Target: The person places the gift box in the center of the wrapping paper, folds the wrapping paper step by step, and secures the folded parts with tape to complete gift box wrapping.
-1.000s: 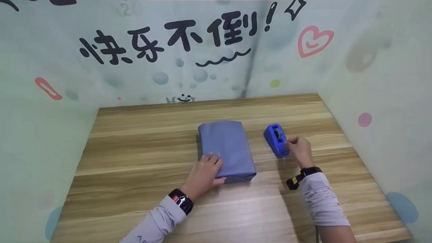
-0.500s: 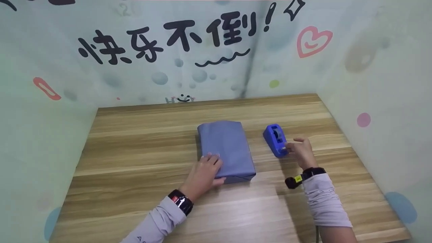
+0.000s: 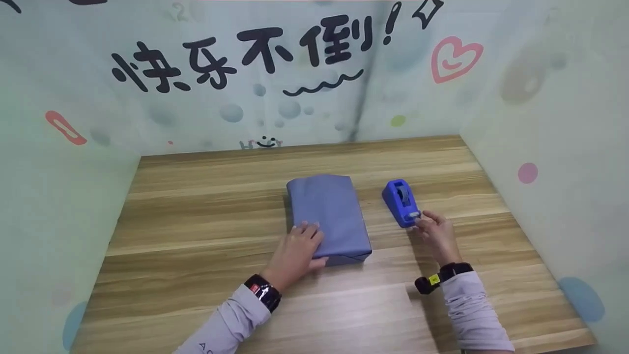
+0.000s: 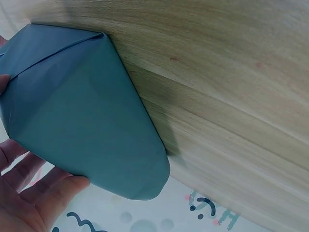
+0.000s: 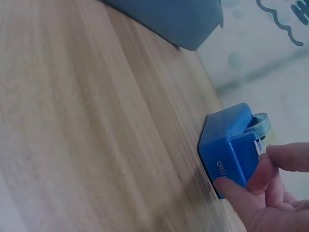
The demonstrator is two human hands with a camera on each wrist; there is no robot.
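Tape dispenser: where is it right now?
In the head view, the blue tape dispenser is on the table, right of the wrapped box, with the right hand at its near end.

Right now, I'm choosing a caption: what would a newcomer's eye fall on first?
Probably the bold black lettering across the back wall. Then the blue-grey wrapped package on the table, the left hand resting on it, and the bright blue tape dispenser to the package's right, by the right hand.
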